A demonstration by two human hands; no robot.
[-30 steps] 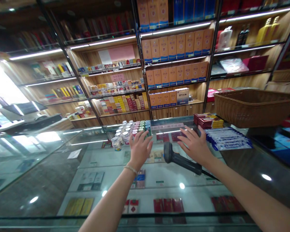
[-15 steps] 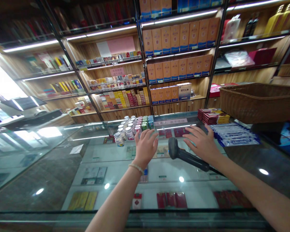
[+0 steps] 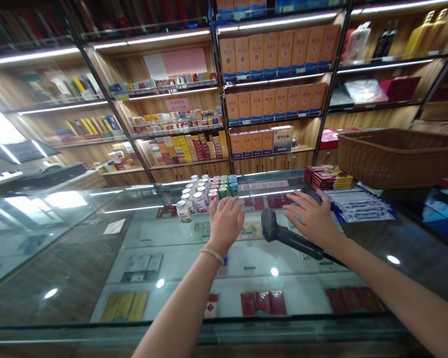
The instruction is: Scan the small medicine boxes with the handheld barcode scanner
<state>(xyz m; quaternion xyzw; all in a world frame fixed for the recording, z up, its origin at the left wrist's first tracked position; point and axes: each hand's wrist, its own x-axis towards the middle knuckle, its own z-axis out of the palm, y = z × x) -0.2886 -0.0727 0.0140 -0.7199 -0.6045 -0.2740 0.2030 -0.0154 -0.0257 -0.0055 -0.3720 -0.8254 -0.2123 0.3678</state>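
Observation:
My left hand (image 3: 225, 223), with a beaded bracelet (image 3: 211, 255) at the wrist, is held over the glass counter (image 3: 157, 258). Its fingers are apart and hold nothing. Just beyond its fingertips stand rows of small white-lidded jars (image 3: 199, 201) and pink, green and blue cylinders (image 3: 223, 187). My right hand (image 3: 313, 219) is open too, palm down with fingers spread. A black handheld barcode scanner (image 3: 293, 241) lies on the glass between my hands, its handle running under my right wrist. I cannot tell whether the right hand touches it.
Blue-and-white packets (image 3: 362, 205) and red-and-yellow packs (image 3: 326, 177) are stacked at the right, before a wicker basket (image 3: 399, 154). A white paper slip (image 3: 114, 226) lies on the left. Cigarette packs (image 3: 263, 303) show under the glass. Shelves of orange boxes (image 3: 271, 54) line the wall.
The view has shifted slightly. Both hands keep nearly the same pose, and the scanner stays between them. Nothing has been picked up.

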